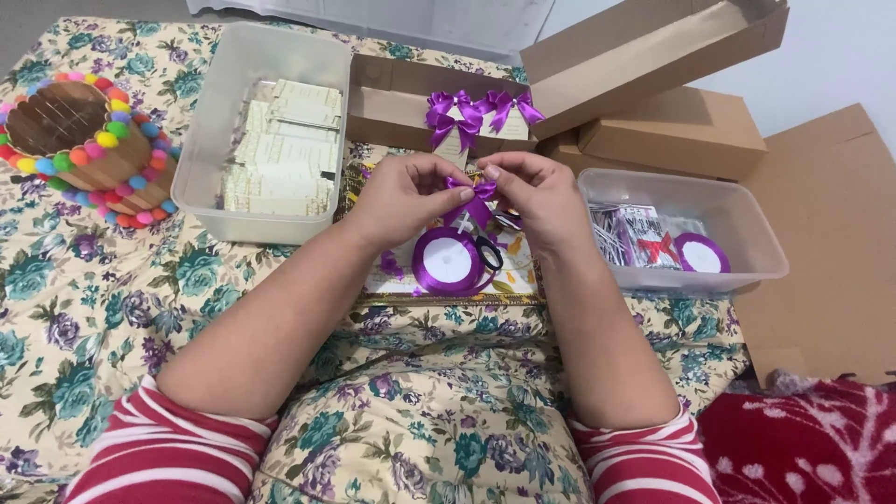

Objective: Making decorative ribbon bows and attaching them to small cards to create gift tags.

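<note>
Both hands meet at the middle of the view over a floral cloth. My left hand [403,194] and my right hand [537,191] pinch a small purple ribbon bow [478,193] between their fingertips. Just below the bow lies a spool of purple ribbon [449,260], with black-handled scissors [490,252] beside it. Behind my hands, two finished purple bows on cream tags [476,114] lean inside an open cardboard box [392,103].
A clear plastic tub [201,159] with stacks of cream cards stands at the left. Another clear tub [747,233] at the right holds small packets and a second purple spool [702,255]. A wooden basket trimmed with coloured pompoms [79,140] sits far left. Cardboard boxes [681,131] lie behind.
</note>
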